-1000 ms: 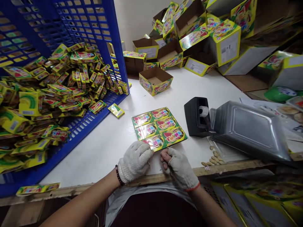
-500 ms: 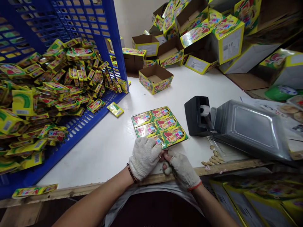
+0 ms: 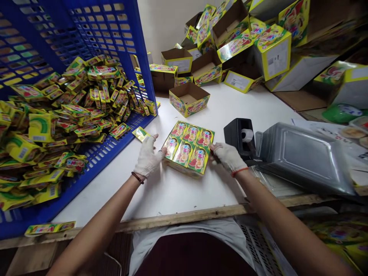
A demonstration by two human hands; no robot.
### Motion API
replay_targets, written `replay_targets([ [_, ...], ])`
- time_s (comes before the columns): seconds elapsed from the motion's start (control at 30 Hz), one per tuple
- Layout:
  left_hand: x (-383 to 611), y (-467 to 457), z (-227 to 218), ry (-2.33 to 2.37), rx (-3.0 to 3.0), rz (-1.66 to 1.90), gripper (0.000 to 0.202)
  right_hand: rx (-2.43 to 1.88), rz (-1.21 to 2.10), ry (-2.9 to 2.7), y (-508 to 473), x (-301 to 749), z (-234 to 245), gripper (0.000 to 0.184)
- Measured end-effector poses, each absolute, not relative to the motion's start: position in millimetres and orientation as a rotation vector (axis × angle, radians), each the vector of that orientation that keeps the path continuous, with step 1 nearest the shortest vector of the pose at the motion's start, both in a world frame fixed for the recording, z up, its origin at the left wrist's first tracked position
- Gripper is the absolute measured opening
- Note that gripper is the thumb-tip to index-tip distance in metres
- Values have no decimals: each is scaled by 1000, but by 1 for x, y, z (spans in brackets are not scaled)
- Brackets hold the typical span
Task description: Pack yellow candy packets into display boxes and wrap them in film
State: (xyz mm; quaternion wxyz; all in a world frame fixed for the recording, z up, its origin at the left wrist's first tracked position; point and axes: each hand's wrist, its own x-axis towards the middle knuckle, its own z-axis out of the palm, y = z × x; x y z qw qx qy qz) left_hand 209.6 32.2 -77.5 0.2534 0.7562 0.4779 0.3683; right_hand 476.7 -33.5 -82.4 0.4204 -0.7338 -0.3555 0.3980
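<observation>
I saw white knit gloves on my left hand (image 3: 147,158) and right hand (image 3: 228,156), the right cuff edged in orange-red. The block of packets (image 3: 188,147) between them was yellow and green with red and blue lettering. The crate (image 3: 94,28) was bright blue, its heaped packets (image 3: 71,111) the same yellow-green. The table (image 3: 178,191) was white, the tape dispenser (image 3: 240,138) black, the tray (image 3: 304,157) grey.

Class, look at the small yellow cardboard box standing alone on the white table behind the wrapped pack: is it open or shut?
Open. The small yellow cardboard box has no lid over it, and its plain brown inside shows.
</observation>
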Motion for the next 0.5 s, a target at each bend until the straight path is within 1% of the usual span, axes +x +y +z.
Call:
replay_targets([
  [0.03,207,32,-83,1267,1932,949,44,-1864,878,-926,-25,480,-80,29],
  [0.1,205,18,-94,1160,1750,885,37,-1883,552,-1156,-20,479,-76,36],
  [0.17,207,-8,-105,1130,1646,919,31,-1774,279,-1615,-29,469,-75,41],
  [0.27,211,-38,-116,1165,1595,992,27,-1516,65,-2239,-57,447,-83,42],
  [0.37,209,-41,-122,1066,1793,1047,32,-1514,-175,-2347,-81,430,-102,52],
  [0.43,204,-32,-124,926,2023,1046,27,-1541,-267,-2291,-90,422,-115,57],
  [0.5,201,-23,-125,811,2189,1010,22,-1551,-292,-2261,-94,416,-123,62],
])
